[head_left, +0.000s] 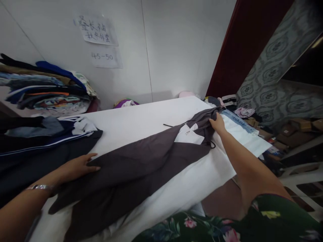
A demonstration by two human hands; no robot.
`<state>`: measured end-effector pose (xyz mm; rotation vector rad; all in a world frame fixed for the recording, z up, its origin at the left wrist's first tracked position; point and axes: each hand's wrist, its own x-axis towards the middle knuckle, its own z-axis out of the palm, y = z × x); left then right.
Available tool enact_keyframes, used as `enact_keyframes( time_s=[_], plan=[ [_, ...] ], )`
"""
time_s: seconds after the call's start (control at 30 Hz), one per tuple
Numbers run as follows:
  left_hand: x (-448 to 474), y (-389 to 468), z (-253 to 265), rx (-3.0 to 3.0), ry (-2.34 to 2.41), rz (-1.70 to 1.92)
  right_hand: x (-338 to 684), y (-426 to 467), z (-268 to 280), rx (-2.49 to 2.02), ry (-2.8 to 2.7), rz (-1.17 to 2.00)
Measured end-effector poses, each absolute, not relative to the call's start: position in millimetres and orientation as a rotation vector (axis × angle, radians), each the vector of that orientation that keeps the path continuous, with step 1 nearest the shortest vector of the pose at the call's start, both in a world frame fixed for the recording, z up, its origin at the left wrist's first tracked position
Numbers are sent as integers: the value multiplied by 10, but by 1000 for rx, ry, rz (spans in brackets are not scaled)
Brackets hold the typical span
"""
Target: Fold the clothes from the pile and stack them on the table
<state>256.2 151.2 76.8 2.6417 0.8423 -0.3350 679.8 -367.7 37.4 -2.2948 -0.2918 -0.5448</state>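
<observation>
Dark grey garment [141,158] is laid lengthwise over the white table [131,116]. Near the table's right end, the garment's gathered end is pinched by the right hand [217,123], fingers closed on cloth. Toward the table's left end, the opposite end is touched by the left hand [79,166], thumb and forefinger parted; whether cloth is gripped cannot be told. Dark clothes [58,144] are heaped at the table's left end; a denim strip [238,121] is seen at its right.

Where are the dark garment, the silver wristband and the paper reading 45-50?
Dark garment [141,161]: head view, middle of its spread cloth.
Silver wristband [40,187]: head view, outer face of the band.
Paper reading 45-50 [103,56]: head view, its written numbers.
</observation>
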Motion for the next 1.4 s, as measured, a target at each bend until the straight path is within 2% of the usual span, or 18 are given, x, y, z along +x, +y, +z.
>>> enact_keyframes(
  time_s=[0.1,0.17,0.27,0.37,0.63,0.77,0.93,1.2,1.4],
  plan=[
    [2303,1330,653,2964,786,-38,6089,-3470,356,-2173,-639,-597],
    [2150,1173,518,3115,675,166,5540,-3337,279,-2112,-1002,-451],
    [2018,1057,287,3078,566,209,4928,-3194,112,-2204,-1407,-129],
    [1991,1081,155,2894,543,238,4708,-3144,-35,-2333,-1467,17],
    [1735,792,249,2615,749,802,4665,-3116,-100,-2205,-1382,-259],
    [1527,656,250,2597,660,745,4599,-2830,45,-2048,-1561,-267],
    [1403,624,161,2561,610,553,4607,-2425,87,-2152,-1738,-159],
    [1422,518,187,2645,488,751,4705,-2461,-65,-2004,-1509,-372],
    [1412,482,211,2602,409,578,4779,-2484,-228,-2032,-1557,-179]
  ],
)
